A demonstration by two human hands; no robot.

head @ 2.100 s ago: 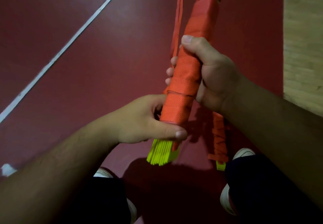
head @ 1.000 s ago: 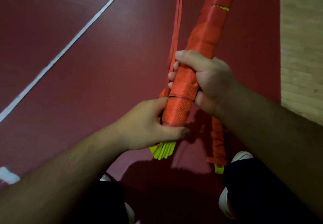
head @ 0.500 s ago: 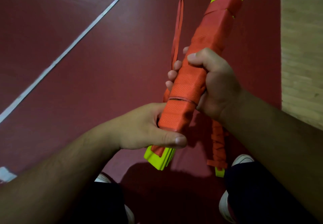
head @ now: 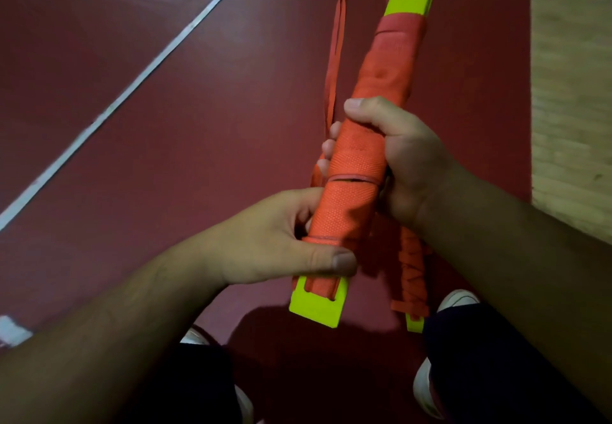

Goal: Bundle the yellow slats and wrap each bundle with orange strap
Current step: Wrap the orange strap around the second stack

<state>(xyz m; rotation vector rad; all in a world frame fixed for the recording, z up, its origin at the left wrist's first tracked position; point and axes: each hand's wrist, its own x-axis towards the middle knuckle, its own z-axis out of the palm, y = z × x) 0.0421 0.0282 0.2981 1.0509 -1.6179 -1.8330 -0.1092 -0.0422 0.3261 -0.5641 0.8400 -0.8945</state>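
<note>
Nearest, the left hand (head: 265, 245) grips the lower end of the yellow slat bundle (head: 314, 307), probably pinning the orange strap's (head: 347, 211) last turn. Beyond, the right hand (head: 407, 158) clasps mid-bundle, steadying it above the floor (head: 165, 125); the loose tail (head: 334, 59) trails farther off.

The bundle (head: 351, 211) and loose strap (head: 334, 59) run off the top edge. The right forearm (head: 503, 258) hides most of a second wrapped bundle (head: 412, 274).
</note>
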